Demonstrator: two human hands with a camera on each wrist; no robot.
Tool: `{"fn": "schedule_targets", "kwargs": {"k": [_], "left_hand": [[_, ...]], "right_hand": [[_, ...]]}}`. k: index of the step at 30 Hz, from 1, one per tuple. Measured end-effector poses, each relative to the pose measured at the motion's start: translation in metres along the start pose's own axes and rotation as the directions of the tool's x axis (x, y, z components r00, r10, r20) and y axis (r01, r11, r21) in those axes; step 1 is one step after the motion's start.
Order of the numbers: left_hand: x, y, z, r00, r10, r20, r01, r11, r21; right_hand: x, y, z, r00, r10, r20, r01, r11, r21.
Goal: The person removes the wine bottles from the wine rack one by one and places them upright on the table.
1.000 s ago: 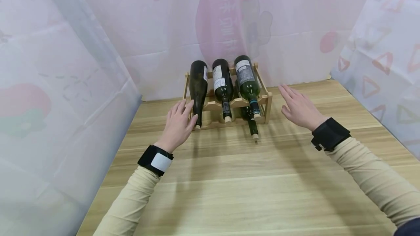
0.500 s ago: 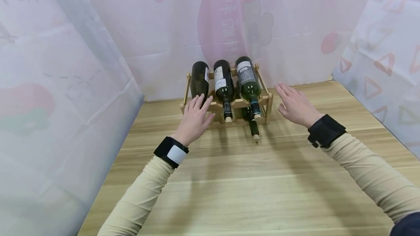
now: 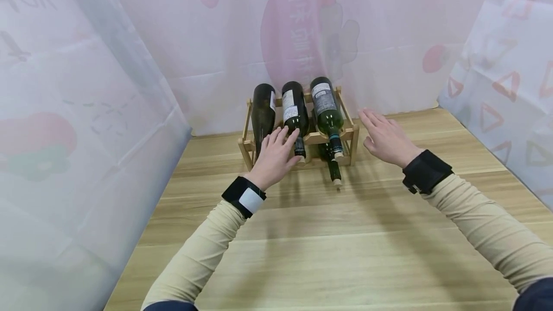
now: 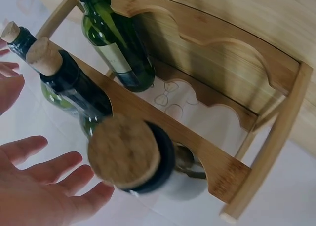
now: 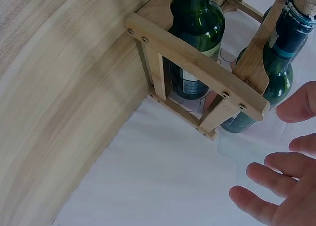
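Note:
In the head view, a wooden wine rack carries three corked bottles side by side on its upper tier. The left bottle is dark, the middle bottle has a white label, and the right bottle is green. Below the right one, a smaller green bottle lies in the lower tier. My left hand, fingers spread, is over the necks of the left and middle bottles, partly hiding them; the left wrist view shows it holding nothing. My right hand hovers beside the rack's right end, fingers extended and holding nothing.
The rack stands at the back of a wood-grain table. Printed white sheets hang behind it and along the left and right sides. Bottle necks with corks jut out from the rack's front.
My left hand has moved right, from the left bottle's neck across to the middle bottle's neck. My right hand has shifted slightly left. The bottles and rack stay in place.

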State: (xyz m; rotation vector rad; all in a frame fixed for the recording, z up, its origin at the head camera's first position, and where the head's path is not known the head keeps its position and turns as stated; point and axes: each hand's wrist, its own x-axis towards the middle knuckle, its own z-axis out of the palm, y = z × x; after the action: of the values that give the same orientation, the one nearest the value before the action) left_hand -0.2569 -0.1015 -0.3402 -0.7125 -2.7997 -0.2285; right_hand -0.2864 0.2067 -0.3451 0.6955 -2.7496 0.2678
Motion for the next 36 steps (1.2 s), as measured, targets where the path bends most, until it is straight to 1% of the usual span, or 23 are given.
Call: {"fn": "schedule_targets", "kwargs": {"k": [8, 15, 21, 25, 29, 33, 36], "left_hand": [[0.008, 0.007, 0.008, 1.0, 0.014, 0.027, -0.015, 0.999, 0.031], [0.016, 0.019, 0.011, 0.999, 0.022, 0.048, -0.024, 0.999, 0.034], [0.024, 0.028, 0.018, 0.998, 0.056, 0.039, -0.057, 0.998, 0.04], [0.027, 0.032, 0.024, 0.997, 0.075, 0.024, -0.076, 0.996, 0.041], [0.031, 0.036, 0.028, 0.996, 0.085, 0.028, -0.087, 0.995, 0.054], [0.037, 0.042, 0.031, 0.995, 0.084, 0.053, -0.089, 0.993, 0.083], [0.04, 0.046, 0.033, 0.994, 0.094, 0.054, -0.1, 0.988, 0.12]], "right_hand": [[0.003, -0.001, 0.003, 1.0, -0.007, 0.001, 0.007, 1.0, 0.003], [0.002, -0.001, 0.005, 1.0, -0.008, 0.004, 0.008, 1.0, 0.006], [0.002, -0.002, 0.007, 1.0, -0.009, 0.007, 0.009, 1.0, -0.002], [0.002, -0.001, 0.007, 1.0, -0.011, 0.004, 0.011, 1.0, -0.005], [0.001, 0.0, 0.008, 1.0, -0.015, 0.005, 0.015, 1.0, -0.001], [-0.001, 0.0, 0.008, 1.0, -0.02, 0.011, 0.02, 1.0, -0.004], [-0.002, -0.001, 0.008, 1.0, -0.019, 0.011, 0.019, 1.0, -0.004]]}}
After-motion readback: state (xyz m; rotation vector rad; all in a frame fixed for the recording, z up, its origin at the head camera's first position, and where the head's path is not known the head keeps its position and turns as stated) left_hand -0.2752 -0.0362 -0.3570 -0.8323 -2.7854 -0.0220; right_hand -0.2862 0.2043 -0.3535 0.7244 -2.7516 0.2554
